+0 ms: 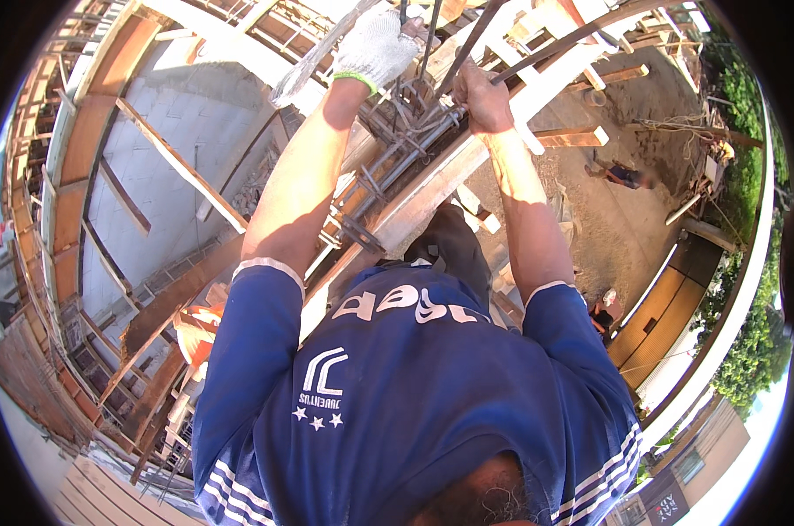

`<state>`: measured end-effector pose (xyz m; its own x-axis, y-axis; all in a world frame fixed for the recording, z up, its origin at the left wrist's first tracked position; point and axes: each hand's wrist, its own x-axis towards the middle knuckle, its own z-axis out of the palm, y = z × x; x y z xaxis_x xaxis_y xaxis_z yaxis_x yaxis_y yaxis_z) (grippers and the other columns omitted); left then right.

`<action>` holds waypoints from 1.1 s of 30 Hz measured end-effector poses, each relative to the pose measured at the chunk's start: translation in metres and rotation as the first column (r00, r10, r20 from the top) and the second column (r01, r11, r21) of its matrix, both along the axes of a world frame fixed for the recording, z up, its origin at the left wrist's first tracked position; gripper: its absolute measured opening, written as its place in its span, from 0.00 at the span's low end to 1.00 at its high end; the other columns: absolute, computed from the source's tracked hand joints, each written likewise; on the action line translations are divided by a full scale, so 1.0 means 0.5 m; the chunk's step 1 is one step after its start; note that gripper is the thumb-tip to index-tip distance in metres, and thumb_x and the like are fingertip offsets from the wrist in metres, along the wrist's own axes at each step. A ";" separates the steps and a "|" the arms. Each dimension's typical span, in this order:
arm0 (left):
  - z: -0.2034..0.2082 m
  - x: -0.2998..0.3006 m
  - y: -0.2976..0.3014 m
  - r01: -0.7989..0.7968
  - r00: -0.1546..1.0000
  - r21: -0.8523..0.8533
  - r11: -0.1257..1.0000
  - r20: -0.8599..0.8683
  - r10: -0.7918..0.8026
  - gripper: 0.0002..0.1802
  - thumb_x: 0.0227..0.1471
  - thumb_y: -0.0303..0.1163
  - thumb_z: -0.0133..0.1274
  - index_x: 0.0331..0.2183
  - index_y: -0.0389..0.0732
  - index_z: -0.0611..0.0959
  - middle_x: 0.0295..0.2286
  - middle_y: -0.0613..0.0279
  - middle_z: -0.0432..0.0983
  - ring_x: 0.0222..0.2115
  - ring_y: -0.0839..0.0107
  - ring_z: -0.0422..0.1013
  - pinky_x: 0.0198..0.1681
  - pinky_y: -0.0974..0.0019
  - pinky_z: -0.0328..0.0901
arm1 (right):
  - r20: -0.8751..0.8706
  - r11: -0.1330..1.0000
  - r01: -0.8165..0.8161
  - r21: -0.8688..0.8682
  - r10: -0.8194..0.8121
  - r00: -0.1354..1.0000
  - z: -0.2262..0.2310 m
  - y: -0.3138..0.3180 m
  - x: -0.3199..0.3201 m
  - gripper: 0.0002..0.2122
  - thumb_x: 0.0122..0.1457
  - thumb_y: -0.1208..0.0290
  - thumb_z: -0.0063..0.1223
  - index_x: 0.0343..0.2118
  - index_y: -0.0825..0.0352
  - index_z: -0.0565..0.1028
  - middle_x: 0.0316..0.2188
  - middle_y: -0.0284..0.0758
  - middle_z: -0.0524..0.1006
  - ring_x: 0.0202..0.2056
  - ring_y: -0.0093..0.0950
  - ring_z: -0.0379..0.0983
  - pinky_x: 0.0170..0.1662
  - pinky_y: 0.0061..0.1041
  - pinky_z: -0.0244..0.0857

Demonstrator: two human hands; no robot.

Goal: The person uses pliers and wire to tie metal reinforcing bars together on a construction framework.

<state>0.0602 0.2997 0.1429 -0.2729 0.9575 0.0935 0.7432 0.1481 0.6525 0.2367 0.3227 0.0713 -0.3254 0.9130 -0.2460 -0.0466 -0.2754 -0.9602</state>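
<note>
Item one, left hand [375, 46]: I see it in a white knitted glove with a green cuff, raised to the top of the picture, fingers curled shut over the upper end of the steel bar cage; a pale flat strip [314, 57] runs down and left from just beside it, and I cannot tell whether the hand has hold of that strip too. Item two, right hand [480, 98]: bare, closed in a fist around a dark steel bar [555, 48] that slants up to the right, just above where the cage meets the timber. Item three, steel bar cage [397, 149]: a bundle of long ribbed bars tied with square hoops, lying tilted between my two forearms, its top end under both hands, its lower end running down toward my chest. Item four, timber formwork [432, 188]: pale boards alongside and under the cage, touching it on the right side. Item five, blue shirt [414, 394]: short-sleeved, with white stripes at the hem, filling the lower middle of the view. Item six, grey block wall [178, 140]: on the left, crossed by slanting wooden props [182, 167]. Item seven, sandy ground [607, 228]: far below on the right, with a person [625, 175] on it, well apart from me, and green trees [752, 351] along the right rim.
</note>
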 end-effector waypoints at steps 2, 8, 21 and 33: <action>-0.014 0.010 0.015 -0.072 0.992 -0.126 0.989 -0.110 0.058 0.23 0.54 0.43 0.49 0.47 0.39 0.76 0.37 0.37 0.77 0.40 0.44 0.75 0.45 0.45 0.67 | 0.094 1.000 0.007 -0.003 -0.007 0.996 0.005 -0.006 0.005 0.24 0.64 0.58 0.53 0.13 0.58 0.60 0.11 0.24 0.55 0.15 0.19 0.49 0.21 0.23 0.43; -0.080 -0.025 0.023 0.070 0.977 -0.023 0.997 -0.201 -0.074 0.26 0.62 0.54 0.42 0.42 0.40 0.79 0.32 0.41 0.78 0.38 0.43 0.74 0.42 0.47 0.68 | 0.155 0.993 -0.115 -0.029 0.118 0.981 0.022 0.039 0.001 0.22 0.63 0.62 0.55 0.13 0.57 0.61 0.11 0.23 0.56 0.15 0.18 0.48 0.21 0.24 0.43; -0.046 -0.024 -0.002 0.095 0.976 -0.046 0.994 -0.192 -0.102 0.28 0.60 0.53 0.42 0.41 0.37 0.81 0.36 0.39 0.78 0.41 0.44 0.74 0.48 0.49 0.67 | 0.080 0.991 -0.121 -0.063 0.126 0.989 0.025 0.052 0.010 0.16 0.59 0.62 0.55 0.17 0.60 0.69 0.12 0.24 0.61 0.15 0.18 0.54 0.20 0.23 0.48; -0.024 0.026 -0.031 0.222 0.957 -0.065 0.973 -0.178 -0.230 0.31 0.60 0.57 0.43 0.35 0.37 0.82 0.30 0.42 0.79 0.35 0.44 0.76 0.40 0.48 0.69 | -0.018 0.983 0.171 -0.071 -0.173 0.985 -0.023 0.117 0.109 0.10 0.62 0.64 0.54 0.32 0.67 0.76 0.16 0.27 0.68 0.17 0.20 0.63 0.20 0.24 0.63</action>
